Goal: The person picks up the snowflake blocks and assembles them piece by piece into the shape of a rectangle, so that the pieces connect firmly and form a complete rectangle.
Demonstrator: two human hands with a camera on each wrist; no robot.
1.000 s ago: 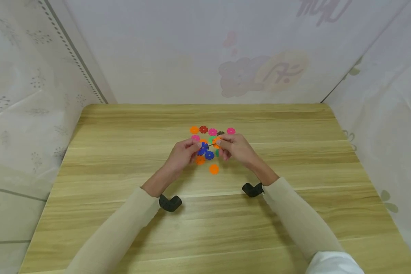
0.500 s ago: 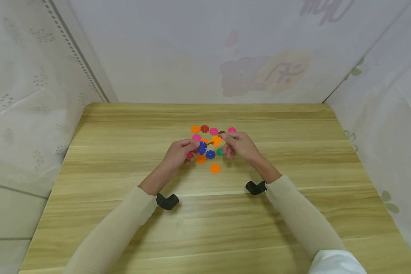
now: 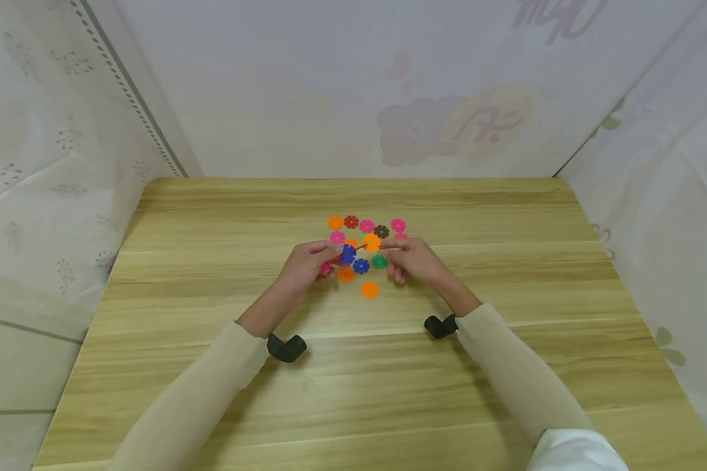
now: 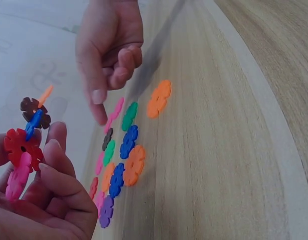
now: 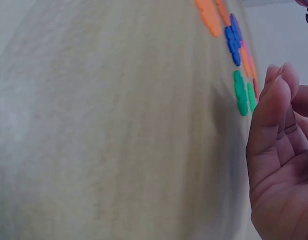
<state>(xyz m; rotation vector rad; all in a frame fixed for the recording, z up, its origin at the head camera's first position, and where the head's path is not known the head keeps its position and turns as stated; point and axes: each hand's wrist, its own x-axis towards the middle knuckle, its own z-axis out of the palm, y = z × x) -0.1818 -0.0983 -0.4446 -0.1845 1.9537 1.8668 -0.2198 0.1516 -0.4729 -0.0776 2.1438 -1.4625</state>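
My left hand [image 3: 306, 265] holds a joined chain of slotted plastic flower discs above the table. In the left wrist view, its fingers pinch the red disc [image 4: 15, 142], with a pink disc [image 4: 18, 177] below it. A blue disc [image 4: 35, 122] links onward to a dark brown disc [image 4: 29, 105], and an orange disc [image 4: 45, 95] forms the far end. My right hand [image 3: 415, 258] is just right of that orange end, its index finger extended and the other fingers loosely bent. Nothing sits between its fingers in the right wrist view.
Loose flower discs lie flat on the wooden table [image 3: 353, 392] beneath and around the hands, among them an orange one [image 3: 370, 290], a green one [image 3: 380, 261], a blue one [image 3: 361, 265] and a dark brown one [image 3: 381, 231]. A patterned white sheet [image 3: 306, 104] hangs behind the table.
My right hand has let go of the chain's orange disc and drawn slightly to the right. My left hand has shifted a little left, keeping its hold on the chain.
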